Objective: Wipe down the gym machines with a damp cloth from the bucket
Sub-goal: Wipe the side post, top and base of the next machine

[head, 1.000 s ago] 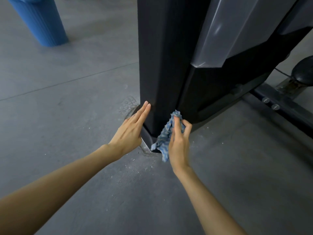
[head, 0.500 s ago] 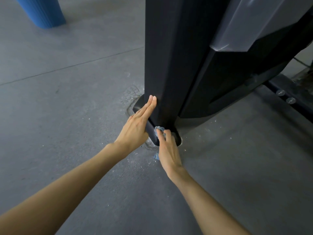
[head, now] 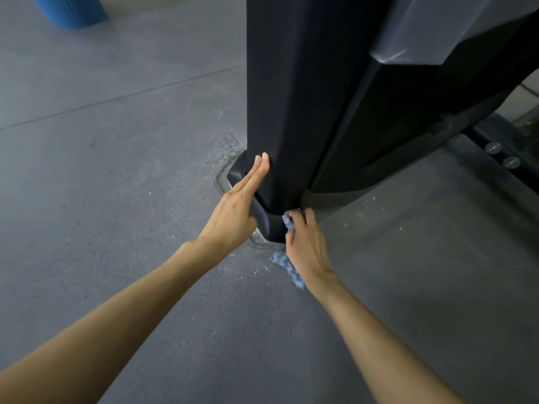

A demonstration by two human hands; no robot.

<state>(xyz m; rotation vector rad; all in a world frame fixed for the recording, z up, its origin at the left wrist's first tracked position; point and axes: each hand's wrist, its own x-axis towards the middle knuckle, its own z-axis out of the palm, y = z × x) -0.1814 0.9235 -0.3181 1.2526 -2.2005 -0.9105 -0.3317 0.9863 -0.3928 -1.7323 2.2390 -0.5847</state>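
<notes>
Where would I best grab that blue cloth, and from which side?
Probably the loose tail of the cloth, sticking out under the right hand, pinched from the near left side. The rest is bunched beneath that hand against the machine base.

There are 2 hands (head: 233, 217) (head: 306, 246), 1 cloth (head: 287, 265), 1 machine (head: 291, 83), 1 bucket (head: 73, 10) and 2 bolts (head: 493, 147) (head: 511, 162).

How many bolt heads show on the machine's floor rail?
2: upper bolt head and lower bolt head, side by side on the rail at right. Others may lie beyond the frame.
</notes>
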